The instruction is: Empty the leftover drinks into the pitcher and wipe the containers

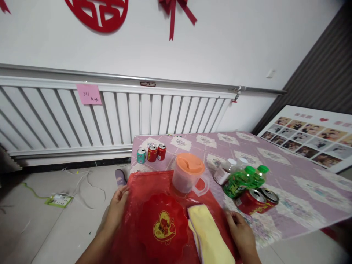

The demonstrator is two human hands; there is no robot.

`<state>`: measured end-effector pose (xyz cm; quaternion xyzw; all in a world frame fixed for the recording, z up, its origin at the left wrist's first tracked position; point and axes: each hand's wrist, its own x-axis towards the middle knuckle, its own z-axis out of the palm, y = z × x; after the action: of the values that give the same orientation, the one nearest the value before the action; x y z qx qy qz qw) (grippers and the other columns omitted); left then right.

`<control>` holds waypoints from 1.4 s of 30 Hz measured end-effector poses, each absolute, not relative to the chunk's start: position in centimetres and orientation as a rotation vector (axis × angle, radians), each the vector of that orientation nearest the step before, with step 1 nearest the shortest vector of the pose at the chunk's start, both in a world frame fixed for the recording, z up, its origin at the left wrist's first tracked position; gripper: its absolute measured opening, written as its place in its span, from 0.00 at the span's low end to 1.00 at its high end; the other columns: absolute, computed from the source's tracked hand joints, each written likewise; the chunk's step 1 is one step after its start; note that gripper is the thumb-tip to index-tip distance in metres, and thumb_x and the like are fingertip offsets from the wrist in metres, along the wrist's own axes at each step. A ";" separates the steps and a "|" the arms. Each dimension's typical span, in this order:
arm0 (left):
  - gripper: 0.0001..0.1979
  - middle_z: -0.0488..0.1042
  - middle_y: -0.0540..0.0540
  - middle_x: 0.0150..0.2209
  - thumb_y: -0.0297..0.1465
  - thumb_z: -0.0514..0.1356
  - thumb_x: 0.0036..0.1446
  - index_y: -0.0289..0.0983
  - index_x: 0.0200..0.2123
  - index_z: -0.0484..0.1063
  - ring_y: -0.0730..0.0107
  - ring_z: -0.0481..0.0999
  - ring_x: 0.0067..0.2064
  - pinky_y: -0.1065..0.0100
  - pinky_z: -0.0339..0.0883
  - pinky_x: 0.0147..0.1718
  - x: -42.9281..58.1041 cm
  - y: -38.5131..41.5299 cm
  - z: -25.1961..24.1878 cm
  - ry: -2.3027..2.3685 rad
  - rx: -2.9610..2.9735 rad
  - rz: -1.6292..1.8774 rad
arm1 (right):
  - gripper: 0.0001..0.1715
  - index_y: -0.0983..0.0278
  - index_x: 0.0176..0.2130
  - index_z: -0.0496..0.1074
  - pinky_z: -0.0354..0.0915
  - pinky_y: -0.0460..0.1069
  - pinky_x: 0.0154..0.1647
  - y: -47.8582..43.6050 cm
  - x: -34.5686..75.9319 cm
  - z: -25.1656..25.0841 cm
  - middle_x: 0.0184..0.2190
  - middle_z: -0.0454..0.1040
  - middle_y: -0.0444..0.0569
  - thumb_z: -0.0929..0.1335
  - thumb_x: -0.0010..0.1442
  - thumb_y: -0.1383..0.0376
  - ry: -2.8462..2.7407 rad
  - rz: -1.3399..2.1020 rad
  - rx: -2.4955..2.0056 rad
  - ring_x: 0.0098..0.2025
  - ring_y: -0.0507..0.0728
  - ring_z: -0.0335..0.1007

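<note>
A shiny red plastic sheet (134, 187) covers the near part of the table. At its left edge, my left hand (118, 203) is closed, with the edge between thumb and fingers. My right hand (240, 229) is likewise closed on the right edge. Between them, a scalloped red plate (148, 223) with a gold heart print lies on the sheet. To its right is a folded yellow cloth (210, 234), nearest my right hand. Behind the cloth stands a clear plastic pitcher (181, 182) with an orange lid.
Three small cans (152, 154) stand at the table's back left. Beyond my right hand are green bottles (238, 183), white-capped bottles (223, 172) and two larger cans (250, 201). A white radiator (154, 110) runs along the wall. Cables (82, 183) lie on the floor at left.
</note>
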<state>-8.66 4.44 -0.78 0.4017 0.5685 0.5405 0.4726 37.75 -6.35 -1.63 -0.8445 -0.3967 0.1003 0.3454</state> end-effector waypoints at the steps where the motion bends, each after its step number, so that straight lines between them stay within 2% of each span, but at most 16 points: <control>1: 0.23 0.77 0.40 0.53 0.46 0.60 0.56 0.40 0.51 0.70 0.59 0.79 0.51 0.60 0.72 0.51 -8.2 5.6 0.0 1.372 1.053 1.345 | 0.25 0.57 0.31 0.71 0.67 0.53 0.36 -6.4 37.7 -1.8 0.33 0.82 0.53 0.61 0.50 0.42 -1.020 0.255 -2.195 0.36 0.64 0.77; 5: 0.19 0.78 0.38 0.49 0.37 0.55 0.60 0.36 0.52 0.69 0.59 0.80 0.48 0.59 0.74 0.46 -4.6 11.0 4.0 1.462 1.730 1.266 | 0.26 0.57 0.33 0.72 0.67 0.53 0.36 -6.4 37.8 -2.1 0.35 0.82 0.54 0.60 0.50 0.42 -0.998 0.257 -2.217 0.37 0.64 0.77; 7: 0.19 0.75 0.38 0.53 0.32 0.57 0.58 0.37 0.53 0.68 0.58 0.76 0.54 0.58 0.70 0.52 -2.4 14.0 6.0 1.486 1.928 1.203 | 0.26 0.57 0.33 0.72 0.67 0.53 0.35 -6.4 37.8 -2.1 0.34 0.81 0.53 0.60 0.50 0.42 -0.991 0.261 -2.239 0.37 0.64 0.77; 9: 0.22 0.73 0.39 0.56 0.29 0.61 0.54 0.37 0.54 0.68 0.57 0.69 0.60 0.57 0.61 0.60 -0.1 16.9 7.7 1.478 2.116 1.104 | 0.25 0.57 0.33 0.73 0.66 0.53 0.34 -6.3 37.7 -2.0 0.34 0.81 0.52 0.61 0.51 0.42 -0.987 0.267 -2.266 0.36 0.64 0.77; 13: 0.28 0.70 0.40 0.59 0.31 0.64 0.52 0.39 0.57 0.65 0.51 0.64 0.62 0.52 0.55 0.62 3.7 22.1 9.9 1.515 2.315 0.879 | 0.25 0.56 0.34 0.73 0.67 0.52 0.37 -6.4 37.3 -1.7 0.35 0.81 0.51 0.59 0.53 0.42 -0.983 0.312 -2.297 0.38 0.63 0.78; 18: 0.30 0.65 0.33 0.62 0.35 0.62 0.54 0.37 0.60 0.61 0.44 0.59 0.65 0.45 0.52 0.60 6.5 26.7 10.8 1.635 2.425 0.596 | 0.24 0.54 0.33 0.73 0.67 0.51 0.33 -6.6 37.3 -1.9 0.33 0.82 0.49 0.60 0.53 0.42 -0.953 0.292 -2.319 0.35 0.63 0.78; 22: 0.32 0.64 0.32 0.62 0.41 0.63 0.53 0.38 0.59 0.60 0.42 0.57 0.65 0.41 0.50 0.59 7.7 28.8 10.4 1.696 2.474 0.386 | 0.23 0.54 0.32 0.73 0.67 0.51 0.32 -6.7 37.4 -2.4 0.31 0.82 0.48 0.61 0.53 0.42 -0.960 0.283 -2.281 0.34 0.63 0.78; 28: 0.32 0.69 0.30 0.58 0.42 0.64 0.50 0.37 0.57 0.63 0.40 0.62 0.62 0.37 0.49 0.58 8.6 30.5 9.5 1.724 2.509 0.172 | 0.25 0.55 0.34 0.73 0.67 0.51 0.35 -6.8 37.5 -2.8 0.35 0.82 0.48 0.60 0.53 0.42 -0.948 0.301 -2.288 0.38 0.63 0.79; 34: 0.25 0.74 0.32 0.54 0.37 0.64 0.53 0.39 0.54 0.67 0.44 0.69 0.57 0.38 0.49 0.59 8.8 30.0 9.3 1.728 2.533 0.119 | 0.25 0.55 0.34 0.72 0.67 0.50 0.34 -6.8 37.3 -2.8 0.33 0.82 0.48 0.59 0.54 0.42 -0.949 0.295 -2.298 0.36 0.62 0.78; 42: 0.27 0.71 0.33 0.56 0.36 0.64 0.54 0.39 0.56 0.65 0.44 0.66 0.60 0.35 0.43 0.61 9.2 27.9 11.6 1.687 2.590 0.263 | 0.23 0.56 0.34 0.74 0.64 0.50 0.31 -6.8 37.4 -3.2 0.33 0.81 0.49 0.61 0.55 0.45 -0.945 0.214 -2.280 0.34 0.61 0.77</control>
<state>9.18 27.92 11.58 0.8347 0.5437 0.0847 0.0200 37.37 -6.85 -3.20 -0.8701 -0.3606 0.0816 0.3259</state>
